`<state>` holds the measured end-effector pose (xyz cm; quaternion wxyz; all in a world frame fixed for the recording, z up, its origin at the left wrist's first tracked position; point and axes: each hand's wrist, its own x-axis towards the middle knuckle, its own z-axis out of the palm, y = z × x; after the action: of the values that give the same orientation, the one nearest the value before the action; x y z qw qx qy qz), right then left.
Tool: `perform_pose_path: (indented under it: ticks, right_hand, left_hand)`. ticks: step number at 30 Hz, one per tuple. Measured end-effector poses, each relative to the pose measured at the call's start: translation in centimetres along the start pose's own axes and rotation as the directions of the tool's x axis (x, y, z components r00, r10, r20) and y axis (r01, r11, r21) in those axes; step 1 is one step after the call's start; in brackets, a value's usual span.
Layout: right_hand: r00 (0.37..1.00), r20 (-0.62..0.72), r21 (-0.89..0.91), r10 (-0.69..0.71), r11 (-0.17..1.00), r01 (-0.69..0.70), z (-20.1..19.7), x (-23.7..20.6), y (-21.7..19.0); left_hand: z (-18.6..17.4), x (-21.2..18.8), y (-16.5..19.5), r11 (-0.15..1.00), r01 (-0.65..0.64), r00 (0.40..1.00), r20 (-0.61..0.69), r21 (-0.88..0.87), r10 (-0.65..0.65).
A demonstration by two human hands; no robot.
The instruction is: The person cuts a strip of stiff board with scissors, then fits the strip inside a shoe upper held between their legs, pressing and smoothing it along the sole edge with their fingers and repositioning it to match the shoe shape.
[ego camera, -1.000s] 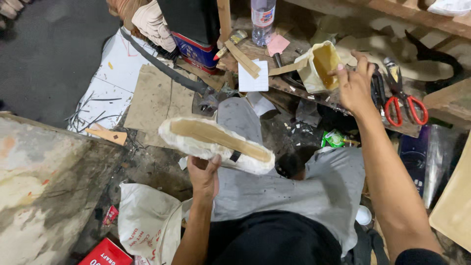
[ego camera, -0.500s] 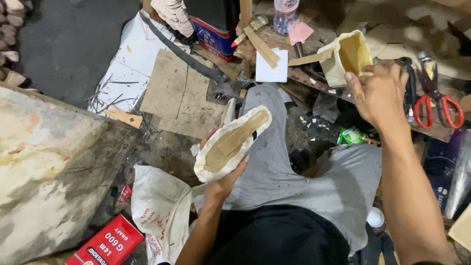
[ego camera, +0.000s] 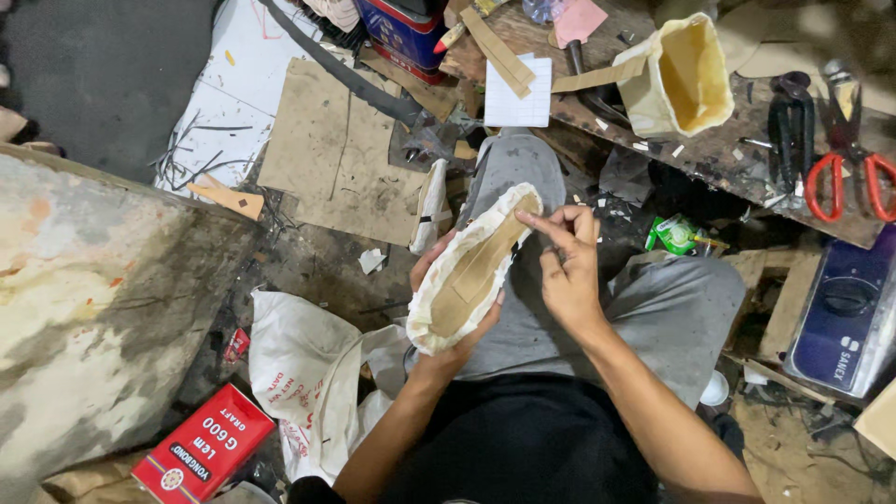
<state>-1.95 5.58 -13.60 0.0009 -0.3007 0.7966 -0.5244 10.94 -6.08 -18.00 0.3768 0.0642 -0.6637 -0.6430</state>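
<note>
Broadly, a rough pale slab, stained and mottled, filled the left of the view. Beside it lay flat sheets of brown cardboard on the littered floor, and nearer the person a crumpled white bag with red print. A dark, cluttered workbench ran across the upper right; on it stood a torn yellowish pouch with its mouth open, and further right a pair of red-handled scissors. A red carton lay at the lower left, just beside the bag.

Over the person's grey-trousered lap sat the shoe upper, a whitish shell turned sole-side up with a tan insole showing down its middle, its length tilted from lower left to upper right. The left hand cradled it from beneath, fingers curled round the far edge and the thumb pressed against the near rim. The right hand hovered at the upper end of the shoe, its forefinger stretched out and touching the rim there, the other fingers loosely bent and close together, gripping nothing that could be seen. A small green packet lay well apart, under the bench edge.
</note>
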Motion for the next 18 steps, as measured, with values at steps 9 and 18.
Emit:
perform_pose_path:
  ticks: [9,18]
  right_hand:
    - [0.977,0.07,-0.167,-0.202,0.963,0.211,-0.3,-3.1,-5.6]
    - [0.944,0.067,-0.304,-0.322,0.895,0.327,-0.5,-3.9,-7.4]
  left_hand:
    - [0.6,0.3,0.2,0.998,-0.007,1.0,-0.003,-0.066,0.006]
    - [1.0,0.7,1.4,0.999,-0.034,0.999,-0.016,-0.031,0.034]
